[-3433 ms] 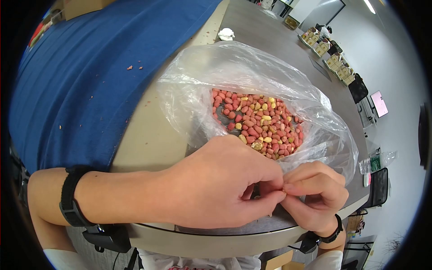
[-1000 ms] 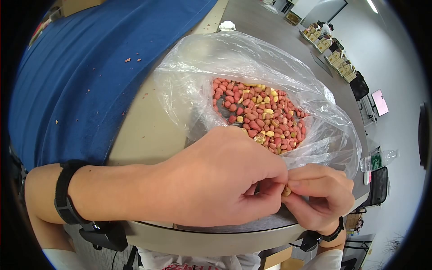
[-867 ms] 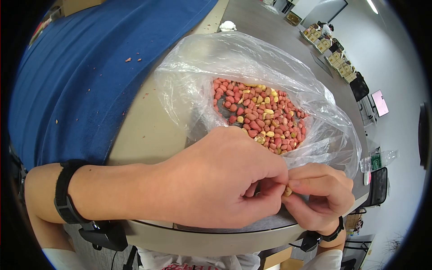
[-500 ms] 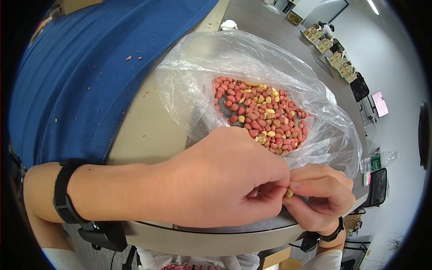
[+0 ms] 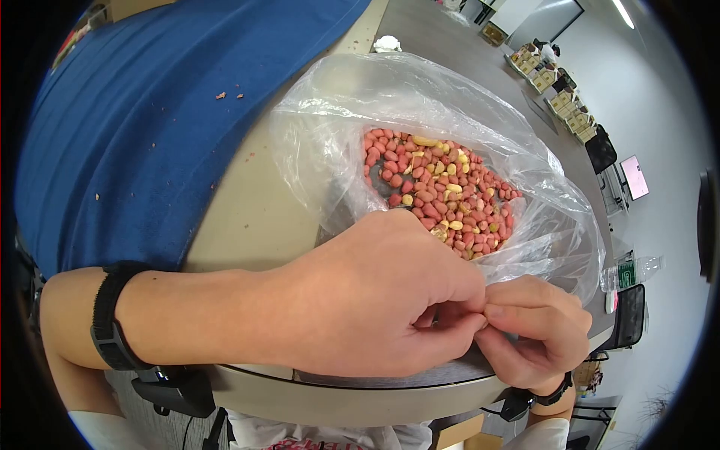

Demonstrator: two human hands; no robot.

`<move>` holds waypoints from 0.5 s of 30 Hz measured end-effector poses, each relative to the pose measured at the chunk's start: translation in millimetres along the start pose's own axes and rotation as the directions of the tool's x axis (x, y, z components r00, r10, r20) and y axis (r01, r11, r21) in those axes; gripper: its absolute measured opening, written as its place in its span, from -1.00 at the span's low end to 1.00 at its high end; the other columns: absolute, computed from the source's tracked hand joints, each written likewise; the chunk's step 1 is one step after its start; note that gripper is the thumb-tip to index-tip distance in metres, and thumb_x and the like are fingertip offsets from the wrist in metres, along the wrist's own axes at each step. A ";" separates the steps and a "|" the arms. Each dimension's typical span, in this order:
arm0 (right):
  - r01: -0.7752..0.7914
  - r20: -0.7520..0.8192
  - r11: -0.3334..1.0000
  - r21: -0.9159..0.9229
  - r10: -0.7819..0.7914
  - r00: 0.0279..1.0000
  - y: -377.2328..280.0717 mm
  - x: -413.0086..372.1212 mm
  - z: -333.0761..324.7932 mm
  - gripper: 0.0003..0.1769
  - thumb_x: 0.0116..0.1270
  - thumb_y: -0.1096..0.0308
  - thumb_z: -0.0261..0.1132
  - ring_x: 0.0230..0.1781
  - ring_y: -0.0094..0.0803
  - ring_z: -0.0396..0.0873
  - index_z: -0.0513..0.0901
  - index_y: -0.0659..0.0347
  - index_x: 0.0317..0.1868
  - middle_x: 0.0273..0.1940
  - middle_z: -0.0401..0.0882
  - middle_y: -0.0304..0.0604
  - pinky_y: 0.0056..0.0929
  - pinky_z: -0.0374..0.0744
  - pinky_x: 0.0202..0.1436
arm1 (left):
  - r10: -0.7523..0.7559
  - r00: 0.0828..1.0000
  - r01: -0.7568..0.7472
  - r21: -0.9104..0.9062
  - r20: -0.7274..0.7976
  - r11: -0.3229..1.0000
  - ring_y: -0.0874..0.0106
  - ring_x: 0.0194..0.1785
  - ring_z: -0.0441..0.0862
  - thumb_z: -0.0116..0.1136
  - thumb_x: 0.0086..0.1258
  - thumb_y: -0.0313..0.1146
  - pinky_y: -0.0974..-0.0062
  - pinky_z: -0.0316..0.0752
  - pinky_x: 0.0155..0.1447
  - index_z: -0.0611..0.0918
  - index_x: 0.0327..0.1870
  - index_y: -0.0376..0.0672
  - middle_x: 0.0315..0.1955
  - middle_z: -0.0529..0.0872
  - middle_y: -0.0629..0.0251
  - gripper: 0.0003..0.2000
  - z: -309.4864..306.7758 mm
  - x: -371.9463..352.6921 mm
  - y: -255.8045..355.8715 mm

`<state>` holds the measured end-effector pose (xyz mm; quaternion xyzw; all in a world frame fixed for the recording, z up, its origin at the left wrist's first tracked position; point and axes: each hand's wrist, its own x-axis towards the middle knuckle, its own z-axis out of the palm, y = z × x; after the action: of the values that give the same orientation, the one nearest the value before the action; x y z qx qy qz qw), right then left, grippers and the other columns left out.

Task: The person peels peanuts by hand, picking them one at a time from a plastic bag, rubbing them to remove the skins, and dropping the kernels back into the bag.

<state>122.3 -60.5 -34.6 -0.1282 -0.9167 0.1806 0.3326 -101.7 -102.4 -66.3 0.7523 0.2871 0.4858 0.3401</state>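
A clear plastic bag (image 5: 337,94) lies open on the table, with many red-skinned peanuts (image 5: 431,196) and some pale yellow ones inside. My left hand (image 5: 390,300) comes in from the left below the bag, its thumb and forefinger pinched together. Its fingertips meet those of my right hand (image 5: 536,322), which is also in a pinch. Whatever lies between the fingertips is almost wholly hidden. Both hands are over the table's near edge, in front of the peanuts.
Blue cloth (image 5: 165,127) with small skin crumbs covers the left side. A crumpled white tissue (image 5: 387,44) sits beyond the bag. At the right are a plastic bottle (image 5: 631,273) and a black chair (image 5: 628,316). Boxes (image 5: 570,112) stand farther back.
The small tan piece that showed between my fingertips is now hidden as the fingers have closed together. The bag and table have shifted slightly right in view.
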 end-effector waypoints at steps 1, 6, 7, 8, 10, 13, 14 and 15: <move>-0.001 0.001 1.000 0.001 0.001 1.000 -0.3 -0.1 -0.2 -0.68 -0.04 0.61 0.58 -0.39 -0.27 0.77 0.73 0.31 -0.22 -0.32 0.74 -0.02 -0.44 0.71 -0.33 | 0.012 1.000 -0.012 0.016 0.009 1.000 0.49 -0.59 0.59 0.37 0.23 -0.54 0.59 0.45 -0.53 0.72 -0.33 -0.26 -0.56 0.68 0.31 -0.94 -0.5 0.0 0.1; 0.032 0.017 0.999 -0.005 -0.032 0.999 0.2 -0.4 0.2 -0.67 -0.05 0.61 0.58 -0.35 -0.25 0.77 0.75 0.29 -0.21 -0.29 0.75 -0.01 -0.42 0.71 -0.32 | 0.024 0.999 -0.024 -0.005 -0.028 1.000 0.47 -0.59 0.59 0.36 0.20 -0.56 0.57 0.44 -0.52 0.72 -0.36 -0.26 -0.58 0.66 0.30 -0.95 2.1 -1.1 -0.7; 0.031 0.017 1.000 -0.005 -0.031 0.999 -0.2 -0.6 0.1 -0.67 -0.05 0.61 0.58 -0.35 -0.25 0.77 0.75 0.29 -0.21 -0.29 0.75 -0.01 -0.42 0.71 -0.32 | 0.023 0.999 -0.023 -0.009 -0.041 1.000 0.48 -0.59 0.59 0.36 0.19 -0.57 0.57 0.44 -0.52 0.72 -0.36 -0.26 -0.59 0.66 0.30 -0.95 2.5 -1.0 -0.5; -0.006 0.016 1.000 0.020 0.005 1.000 -1.1 -0.8 0.1 -0.67 -0.05 0.62 0.58 -0.36 -0.26 0.77 0.75 0.30 -0.21 -0.29 0.75 -0.01 -0.43 0.71 -0.32 | 0.023 0.999 -0.023 -0.009 -0.040 1.000 0.48 -0.59 0.59 0.36 0.19 -0.57 0.57 0.44 -0.52 0.72 -0.36 -0.26 -0.59 0.66 0.30 -0.95 2.2 -1.0 -0.3; -0.043 0.015 0.998 0.044 0.042 0.999 -1.8 -1.5 0.0 -0.67 -0.05 0.63 0.58 -0.36 -0.26 0.77 0.75 0.31 -0.21 -0.29 0.75 -0.01 -0.44 0.71 -0.32 | 0.014 0.999 -0.014 -0.008 -0.042 1.000 0.48 -0.59 0.59 0.35 0.18 -0.57 0.58 0.45 -0.51 0.72 -0.36 -0.26 -0.58 0.67 0.29 -0.95 1.1 -1.0 0.8; -0.090 0.016 0.992 0.093 0.089 0.996 -0.9 -2.1 -1.1 -0.67 -0.05 0.66 0.57 -0.37 -0.28 0.78 0.75 0.33 -0.21 -0.29 0.76 0.00 -0.46 0.72 -0.32 | -0.006 1.000 0.005 -0.022 -0.029 1.000 0.51 -0.58 0.60 0.35 0.19 -0.57 0.59 0.46 -0.51 0.72 -0.36 -0.26 -0.57 0.68 0.31 -0.96 0.1 -0.4 2.4; -0.093 0.019 0.987 0.128 0.091 0.996 0.0 -1.8 -1.8 -0.67 -0.04 0.67 0.57 -0.37 -0.28 0.78 0.74 0.35 -0.21 -0.29 0.76 0.02 -0.47 0.72 -0.32 | -0.006 1.000 0.005 -0.021 -0.030 1.000 0.51 -0.58 0.60 0.35 0.19 -0.57 0.59 0.46 -0.51 0.72 -0.36 -0.26 -0.57 0.68 0.31 -0.96 -0.3 -0.3 3.0; -0.095 0.022 0.982 0.163 0.093 0.995 0.6 -1.3 -2.2 -0.68 -0.03 0.68 0.56 -0.36 -0.29 0.78 0.73 0.36 -0.21 -0.28 0.76 0.03 -0.48 0.72 -0.31 | -0.022 0.999 0.021 -0.034 -0.023 0.999 0.53 -0.57 0.61 0.34 0.20 -0.57 0.60 0.47 -0.51 0.72 -0.35 -0.26 -0.57 0.69 0.31 -0.96 -1.0 0.1 3.8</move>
<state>124.7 -59.9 -34.1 -0.1424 -0.8941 0.2718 0.3263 -102.2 -104.4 -63.0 0.7377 0.2910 0.4955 0.3546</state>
